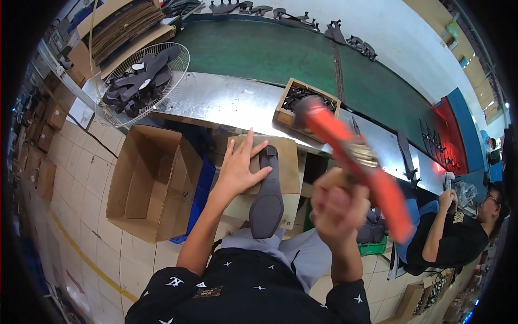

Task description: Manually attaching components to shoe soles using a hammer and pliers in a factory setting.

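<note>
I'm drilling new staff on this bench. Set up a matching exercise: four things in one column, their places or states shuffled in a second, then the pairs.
Things:
1. Left hand
2. Right hand
3. Grey sole
4. Open carton

Places or states:
A. On the tiled floor, to the person's left
B. Raised, gripping an orange tool, blurred
C. Spread flat, pressing the sole's far end
D. Lying lengthwise on a brown board

Pairs: 1-C, 2-B, 3-D, 4-A
</note>
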Available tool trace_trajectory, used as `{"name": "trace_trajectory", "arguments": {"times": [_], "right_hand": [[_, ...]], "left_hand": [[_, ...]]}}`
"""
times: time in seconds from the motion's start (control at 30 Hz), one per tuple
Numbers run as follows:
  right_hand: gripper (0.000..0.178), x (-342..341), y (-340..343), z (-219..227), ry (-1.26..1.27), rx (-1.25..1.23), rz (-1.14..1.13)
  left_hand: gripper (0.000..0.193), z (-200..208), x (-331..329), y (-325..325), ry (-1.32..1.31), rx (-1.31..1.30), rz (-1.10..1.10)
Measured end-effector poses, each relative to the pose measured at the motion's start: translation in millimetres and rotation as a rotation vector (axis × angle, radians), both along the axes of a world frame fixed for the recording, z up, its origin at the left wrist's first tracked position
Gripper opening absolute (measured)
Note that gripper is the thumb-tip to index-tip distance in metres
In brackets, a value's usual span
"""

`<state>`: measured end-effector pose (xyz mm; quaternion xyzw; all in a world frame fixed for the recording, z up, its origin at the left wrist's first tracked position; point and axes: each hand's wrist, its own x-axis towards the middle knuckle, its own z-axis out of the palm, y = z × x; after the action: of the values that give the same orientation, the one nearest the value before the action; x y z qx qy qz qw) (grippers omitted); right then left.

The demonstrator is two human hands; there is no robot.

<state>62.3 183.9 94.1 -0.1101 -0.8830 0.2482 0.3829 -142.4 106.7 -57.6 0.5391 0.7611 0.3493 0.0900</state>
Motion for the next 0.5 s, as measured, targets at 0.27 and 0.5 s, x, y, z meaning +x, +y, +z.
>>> {"name": "trace_trajectory", "arguments": {"times": [0.27, 0.5], "right_hand": [[0.03, -16, 30, -33, -0.27, -0.404, -0.08], [0.034, -37, 73, -105, -0.298, 0.063, 0.006]], "left_hand": [[0.048, -3, 5, 2, 0.101, 0.065, 0.036], [0.015, 44, 36, -39, -0.43, 0.262, -0.423]]}}
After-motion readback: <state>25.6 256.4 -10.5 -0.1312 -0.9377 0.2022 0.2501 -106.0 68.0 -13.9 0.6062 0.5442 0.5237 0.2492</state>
